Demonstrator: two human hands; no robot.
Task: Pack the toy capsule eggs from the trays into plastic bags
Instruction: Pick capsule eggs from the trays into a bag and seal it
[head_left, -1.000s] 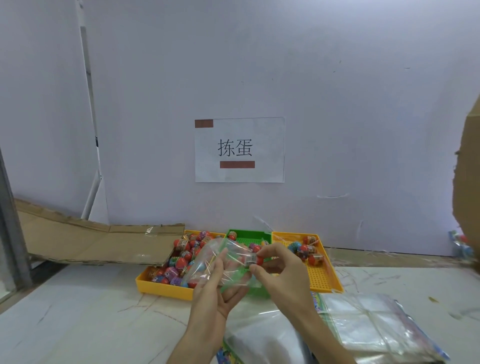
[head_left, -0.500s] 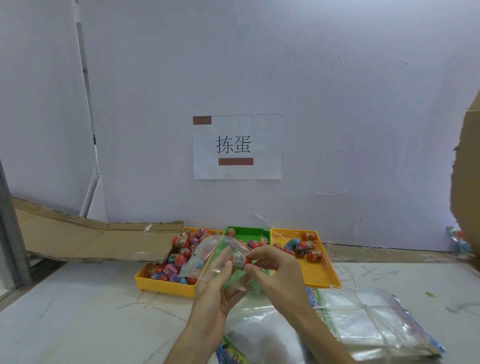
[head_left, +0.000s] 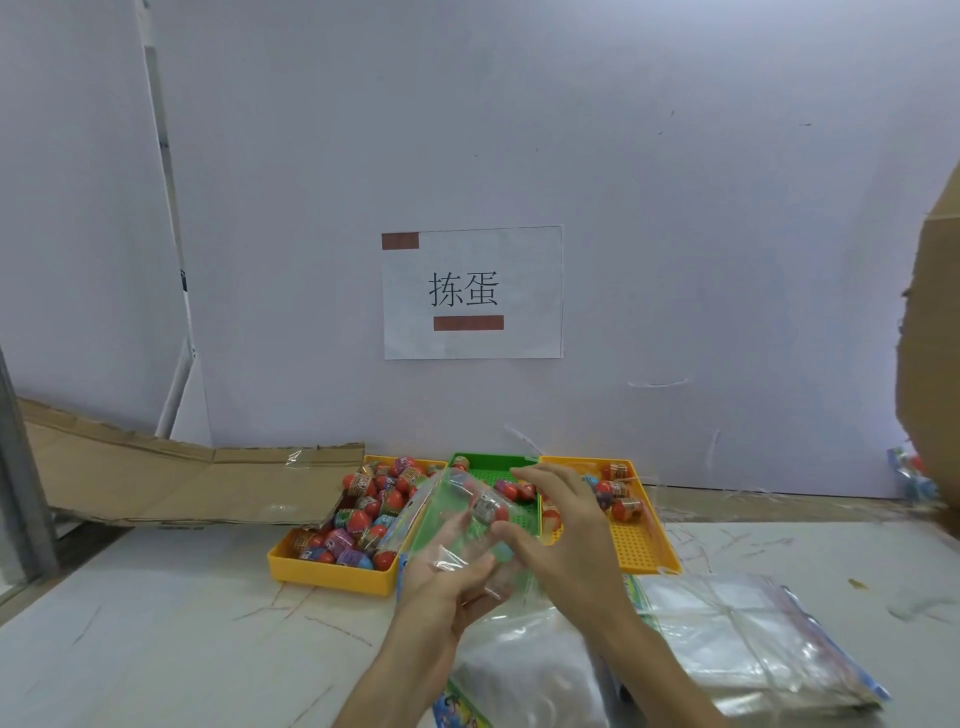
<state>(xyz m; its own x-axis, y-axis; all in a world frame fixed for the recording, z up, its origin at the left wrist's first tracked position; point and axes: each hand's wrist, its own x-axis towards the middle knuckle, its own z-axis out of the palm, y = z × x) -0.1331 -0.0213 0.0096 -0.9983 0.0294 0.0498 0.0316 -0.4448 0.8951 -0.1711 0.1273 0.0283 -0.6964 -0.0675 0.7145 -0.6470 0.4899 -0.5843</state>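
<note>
So the left hand (head_left: 447, 566) had the bag (head_left: 441, 499) gripped from underneath, fingers curled into the film, holding it up in front of the green tray (head_left: 493, 462). One egg (head_left: 488, 506) sat inside the bag, its red half and printed wrap showing through. The right hand (head_left: 566, 525) hovered just beside it, fingers loose and spread, holding nothing as far as I could tell. Most loose eggs (head_left: 363, 514) were piled in the left tray (head_left: 332, 574), a few in the right tray (head_left: 649, 551). My guess: the eggs are light, hard and smooth, so they'd roll or slip, so pinch one round the middle. The bag's floppy and slick, best held at the mouth edge.
</note>
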